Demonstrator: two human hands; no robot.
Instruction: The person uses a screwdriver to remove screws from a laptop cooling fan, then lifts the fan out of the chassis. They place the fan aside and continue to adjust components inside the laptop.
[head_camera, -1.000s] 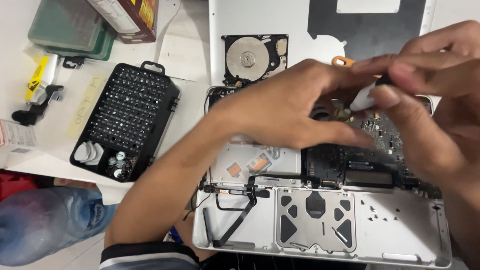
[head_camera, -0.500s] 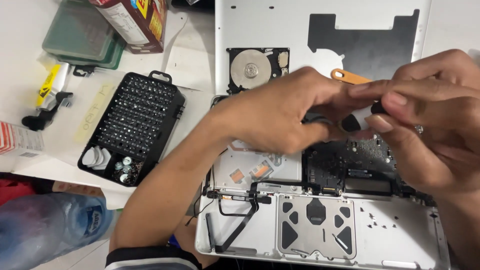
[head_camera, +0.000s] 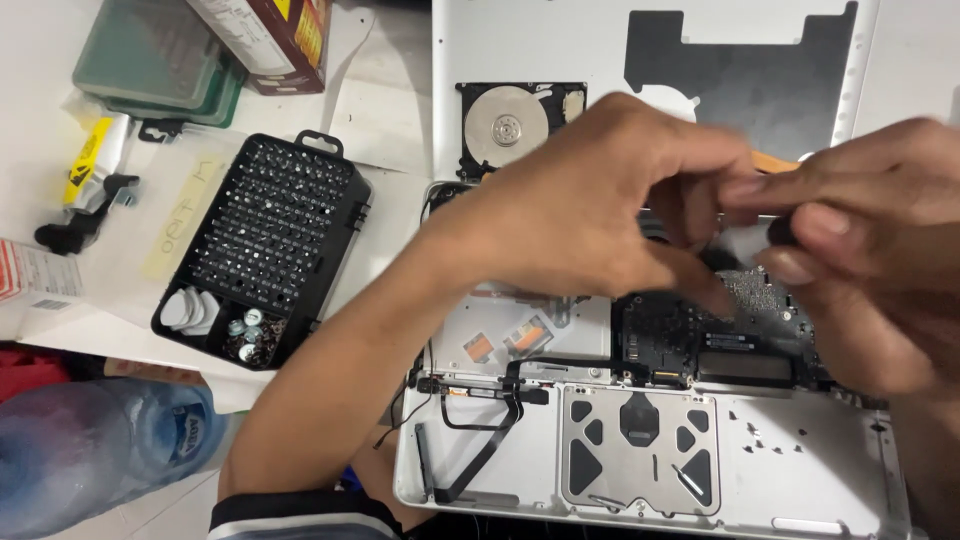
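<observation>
At the far left of the frame I see a pale label (head_camera: 35, 275) with a red patch lying flat on the desk (head_camera: 40, 60), and above it a yellow tag (head_camera: 85, 160) on a small black tool. A green case (head_camera: 155, 60) and a dark red carton (head_camera: 270, 35) sit upper left. The black bit case (head_camera: 265, 250) lies open, its long axis running diagonally from upper right to lower left. My left hand (head_camera: 590, 215) and right hand (head_camera: 870, 250) meet above the opened laptop (head_camera: 650, 460) at centre right, pinching a small blurred dark-and-white piece (head_camera: 765, 232); which way it points I cannot tell.
</observation>
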